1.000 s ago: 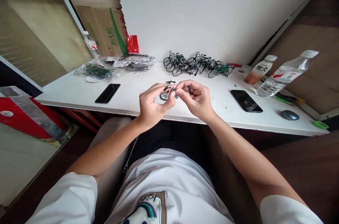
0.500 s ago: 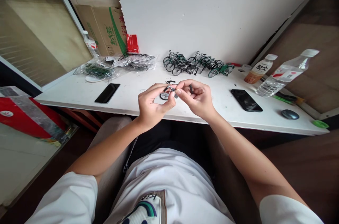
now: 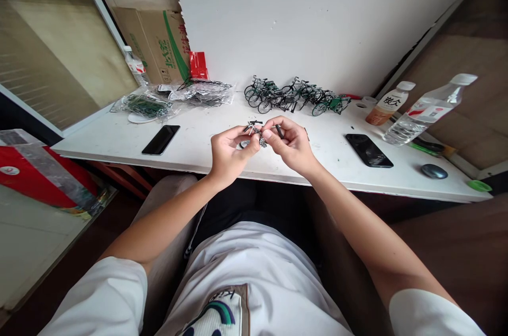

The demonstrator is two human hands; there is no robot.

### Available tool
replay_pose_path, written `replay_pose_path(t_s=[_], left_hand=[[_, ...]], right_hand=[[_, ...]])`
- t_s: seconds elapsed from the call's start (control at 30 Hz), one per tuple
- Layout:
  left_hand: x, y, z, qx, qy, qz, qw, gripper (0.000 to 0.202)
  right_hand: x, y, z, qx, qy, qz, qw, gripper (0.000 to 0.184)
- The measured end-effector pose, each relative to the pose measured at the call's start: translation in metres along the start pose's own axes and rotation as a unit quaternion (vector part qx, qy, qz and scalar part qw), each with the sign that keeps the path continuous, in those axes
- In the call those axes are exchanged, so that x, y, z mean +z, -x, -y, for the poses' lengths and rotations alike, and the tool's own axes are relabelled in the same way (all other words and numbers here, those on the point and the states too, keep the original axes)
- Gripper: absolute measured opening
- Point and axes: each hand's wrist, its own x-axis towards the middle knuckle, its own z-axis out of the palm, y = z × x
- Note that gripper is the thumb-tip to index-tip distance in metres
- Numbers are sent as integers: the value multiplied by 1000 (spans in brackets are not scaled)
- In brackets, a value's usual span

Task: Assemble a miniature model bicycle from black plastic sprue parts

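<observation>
My left hand (image 3: 229, 152) pinches a small model bicycle (image 3: 252, 135) above the front edge of the white table (image 3: 198, 140). My right hand (image 3: 290, 144) meets it from the right, thumb and forefinger closed on the bicycle's near end, with a small dark part (image 3: 280, 130) tucked between its fingers. Both hands are closed around the model, which is partly hidden by my fingers. A row of several finished green and black model bicycles (image 3: 291, 95) stands at the back of the table by the wall.
Clear bags of parts (image 3: 174, 98) lie at the back left, with a cardboard box (image 3: 159, 45) behind. Black phones lie at left (image 3: 161, 139) and right (image 3: 369, 150). Two bottles (image 3: 424, 111) and a mouse (image 3: 434, 171) sit at the right end.
Both hands have shifted slightly up and away from me with the model bicycle; the grip is unchanged.
</observation>
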Motion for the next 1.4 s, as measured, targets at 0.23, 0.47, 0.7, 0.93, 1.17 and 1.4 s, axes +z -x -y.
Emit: replay_pose_path(t_s=[0.23, 0.47, 0.7, 0.93, 1.17, 1.4], left_hand=[[4, -4, 27, -238, 171, 3, 956, 30], [3, -6, 54, -361, 222, -41, 905, 7], [-1, -3, 70, -361, 203, -38, 909, 16], [-2, -2, 75, -351, 183, -37, 918, 23], [0, 0, 74, -353, 173, -40, 919, 21], [0, 1, 71, -345, 158, -42, 924, 21]], right_hand=[[-19, -13, -17, -2, 68, -43, 997, 54], [-36, -20, -45, -18, 132, -58, 989, 52], [-20, -12, -50, 3, 37, -50, 998, 49], [-16, -8, -57, -3, 51, -39, 998, 46], [-18, -7, -61, 0, 70, -33, 997, 46], [-21, -7, -51, -3, 96, 8, 995, 44]])
